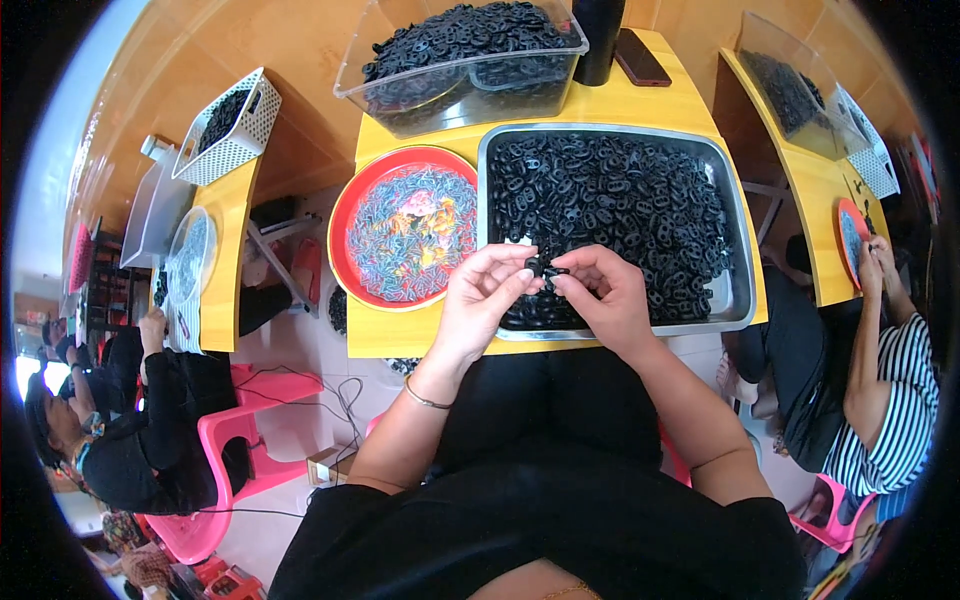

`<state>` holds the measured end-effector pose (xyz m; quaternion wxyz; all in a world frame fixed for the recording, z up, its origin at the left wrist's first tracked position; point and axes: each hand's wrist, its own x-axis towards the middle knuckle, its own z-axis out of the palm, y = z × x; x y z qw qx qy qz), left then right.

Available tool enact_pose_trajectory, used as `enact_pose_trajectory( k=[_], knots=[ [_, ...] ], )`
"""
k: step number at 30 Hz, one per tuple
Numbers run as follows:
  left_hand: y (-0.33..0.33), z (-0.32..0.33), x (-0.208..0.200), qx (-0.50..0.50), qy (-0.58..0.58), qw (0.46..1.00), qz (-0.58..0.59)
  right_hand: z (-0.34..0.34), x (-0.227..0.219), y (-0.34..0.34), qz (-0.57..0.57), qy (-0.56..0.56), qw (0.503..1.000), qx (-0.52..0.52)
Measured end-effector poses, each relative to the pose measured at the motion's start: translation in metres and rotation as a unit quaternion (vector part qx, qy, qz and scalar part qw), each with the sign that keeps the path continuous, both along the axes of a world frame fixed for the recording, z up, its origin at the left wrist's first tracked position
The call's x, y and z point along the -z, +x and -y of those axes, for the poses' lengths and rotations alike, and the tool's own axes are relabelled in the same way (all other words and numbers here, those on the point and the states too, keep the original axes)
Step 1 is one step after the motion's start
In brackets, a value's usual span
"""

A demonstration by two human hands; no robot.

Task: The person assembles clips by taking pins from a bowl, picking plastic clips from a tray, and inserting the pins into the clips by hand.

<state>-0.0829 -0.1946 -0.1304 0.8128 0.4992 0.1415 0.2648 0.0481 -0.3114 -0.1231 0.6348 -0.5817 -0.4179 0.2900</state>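
My left hand (487, 292) is closed in a pinch around a small black plastic piece (539, 266), held above the near-left part of a metal tray (742, 285). My right hand (606, 297) pinches at the right side of that piece, thumb and forefinger almost meeting the left fingertips. The fingers hide much of the piece. Many loose black two-holed plastic pieces (620, 200) fill the tray under my hands. Left of it stands a round red tray (338, 235) full of tiny, thin silvery parts (385, 235), possibly springs, over a flowered bottom.
A clear bin (470, 95) heaped with black pieces stands behind the trays, beside a dark bottle (598, 40) and a phone (641, 58). People sit at yellow tables left and right, one in a striped sleeve (905, 395). A pink chair (225, 440) and cables are at left.
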Motion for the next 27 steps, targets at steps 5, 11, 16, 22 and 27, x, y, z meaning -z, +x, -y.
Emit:
enact_pose_trajectory(
  k=[5,11,16,22,27],
  knots=[
    [-0.0011,-0.0009,0.0014,0.005,0.005,1.000,-0.007,-0.0017,0.0011,-0.0021,-0.012,0.001,1.000,0.023],
    [-0.0002,0.0009,-0.0034,0.012,0.003,1.000,-0.006,-0.0025,0.0034,-0.0014,-0.017,0.012,1.000,0.021],
    [0.0002,0.0001,-0.0042,0.013,0.004,1.000,-0.007,-0.0029,-0.0002,-0.0019,-0.010,0.016,1.000,0.020],
    [-0.0001,-0.0002,-0.0042,0.020,0.013,1.000,-0.009,-0.0022,0.0009,-0.0021,-0.017,0.013,1.000,0.016],
    [-0.0003,-0.0002,-0.0041,0.020,0.012,1.000,-0.007,-0.0020,0.0004,-0.0024,-0.014,0.012,1.000,0.015]
  ],
)
